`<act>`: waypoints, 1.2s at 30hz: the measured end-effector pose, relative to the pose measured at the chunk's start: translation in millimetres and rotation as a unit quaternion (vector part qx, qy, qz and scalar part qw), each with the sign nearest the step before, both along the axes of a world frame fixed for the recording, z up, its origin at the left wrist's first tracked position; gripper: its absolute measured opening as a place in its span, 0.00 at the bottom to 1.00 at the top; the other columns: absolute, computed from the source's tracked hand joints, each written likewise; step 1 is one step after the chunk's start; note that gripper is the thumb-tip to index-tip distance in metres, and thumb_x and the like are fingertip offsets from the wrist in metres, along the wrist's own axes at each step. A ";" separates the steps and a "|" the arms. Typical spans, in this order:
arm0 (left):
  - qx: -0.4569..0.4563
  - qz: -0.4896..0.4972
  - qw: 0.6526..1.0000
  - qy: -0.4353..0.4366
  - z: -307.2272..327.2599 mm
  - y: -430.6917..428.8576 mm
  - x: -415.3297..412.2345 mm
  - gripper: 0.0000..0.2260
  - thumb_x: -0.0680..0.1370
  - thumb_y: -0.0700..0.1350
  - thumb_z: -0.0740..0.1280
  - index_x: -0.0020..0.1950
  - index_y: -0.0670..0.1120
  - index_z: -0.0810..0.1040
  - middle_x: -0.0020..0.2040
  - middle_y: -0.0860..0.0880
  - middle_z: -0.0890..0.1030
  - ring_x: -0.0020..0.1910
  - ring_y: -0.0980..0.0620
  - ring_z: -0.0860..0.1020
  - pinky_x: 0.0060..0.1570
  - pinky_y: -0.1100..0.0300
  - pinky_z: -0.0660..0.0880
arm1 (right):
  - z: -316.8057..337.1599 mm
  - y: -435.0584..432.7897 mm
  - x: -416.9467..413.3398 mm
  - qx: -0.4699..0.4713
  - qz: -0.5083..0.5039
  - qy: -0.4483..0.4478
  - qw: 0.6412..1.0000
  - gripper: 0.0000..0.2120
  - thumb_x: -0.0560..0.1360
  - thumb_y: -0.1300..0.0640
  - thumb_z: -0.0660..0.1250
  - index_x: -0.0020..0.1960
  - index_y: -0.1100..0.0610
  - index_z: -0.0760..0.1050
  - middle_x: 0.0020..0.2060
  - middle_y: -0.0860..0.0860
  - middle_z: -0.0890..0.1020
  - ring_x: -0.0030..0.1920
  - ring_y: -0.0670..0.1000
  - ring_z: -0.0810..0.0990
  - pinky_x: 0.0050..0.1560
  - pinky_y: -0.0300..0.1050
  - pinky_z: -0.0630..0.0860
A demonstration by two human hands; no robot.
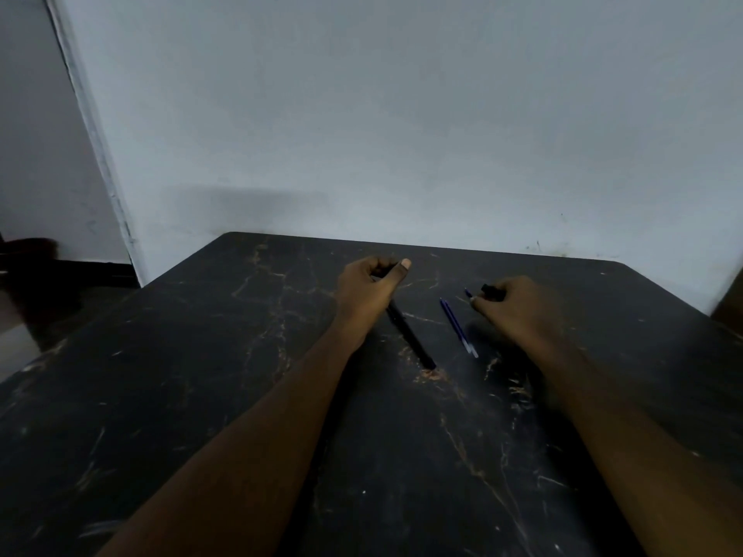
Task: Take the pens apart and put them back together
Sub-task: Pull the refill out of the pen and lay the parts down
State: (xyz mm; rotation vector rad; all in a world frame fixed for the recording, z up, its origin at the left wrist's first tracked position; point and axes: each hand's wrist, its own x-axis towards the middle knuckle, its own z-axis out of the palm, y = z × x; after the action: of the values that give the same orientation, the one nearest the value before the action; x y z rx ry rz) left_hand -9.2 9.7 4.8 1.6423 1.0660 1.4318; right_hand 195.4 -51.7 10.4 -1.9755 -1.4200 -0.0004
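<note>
Black marble-look table carries a loose blue refill between both forearms. Beyond it, the left hand is closed round a black barrel, and the right hand pinches a small black cap. Dim light and dark parts on dark stone risk losing a piece.

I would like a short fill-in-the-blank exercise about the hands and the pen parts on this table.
1. The left hand holds the black pen barrel in a closed ____.
2. The blue refill lies on the dark marble-pattern ____, between the two hands.
3. The right hand pinches a small ____ part.

Missing words: grip; table; black
</note>
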 end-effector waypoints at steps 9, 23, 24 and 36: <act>0.005 0.000 1.000 -0.009 0.5 -0.9 -0.1 0.07 0.76 0.51 0.72 0.43 0.49 0.84 0.36 0.54 0.82 0.36 0.59 0.78 0.40 0.64 0.72 | 5.1 -5.0 -23.5 -0.089 0.003 -0.070 0.994 0.16 0.69 0.43 0.70 0.36 0.57 0.78 0.28 0.49 0.77 0.31 0.49 0.77 0.29 0.40 0.69; 0.016 -0.003 1.000 -0.004 0.6 -1.9 0.2 0.08 0.76 0.51 0.72 0.41 0.49 0.84 0.33 0.56 0.81 0.32 0.63 0.76 0.37 0.66 0.71 | 2.8 -6.3 -34.6 -0.089 -0.010 -0.022 0.996 0.17 0.69 0.44 0.69 0.33 0.57 0.73 0.28 0.52 0.75 0.31 0.50 0.76 0.27 0.40 0.65; 0.017 -0.004 1.000 -0.005 0.5 -1.6 0.3 0.08 0.76 0.51 0.72 0.41 0.49 0.84 0.33 0.55 0.81 0.32 0.62 0.76 0.37 0.65 0.71 | 2.7 -6.4 -34.3 -0.084 -0.008 -0.012 0.996 0.18 0.69 0.44 0.69 0.32 0.57 0.72 0.27 0.52 0.74 0.30 0.51 0.75 0.28 0.40 0.64; -0.013 -0.025 0.999 -0.015 2.4 -1.2 3.2 0.11 0.76 0.53 0.70 0.38 0.48 0.83 0.36 0.52 0.83 0.39 0.56 0.80 0.44 0.58 0.75 | 2.4 -0.7 -32.3 0.088 0.173 0.167 0.967 0.23 0.71 0.49 0.74 0.27 0.62 0.70 0.23 0.53 0.65 0.24 0.47 0.64 0.28 0.41 0.59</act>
State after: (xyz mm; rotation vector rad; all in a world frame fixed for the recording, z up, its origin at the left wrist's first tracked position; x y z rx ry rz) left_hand -6.0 8.4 7.2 1.6142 1.0150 1.3998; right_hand 163.1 -52.4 12.8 -1.4807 -1.4624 0.3363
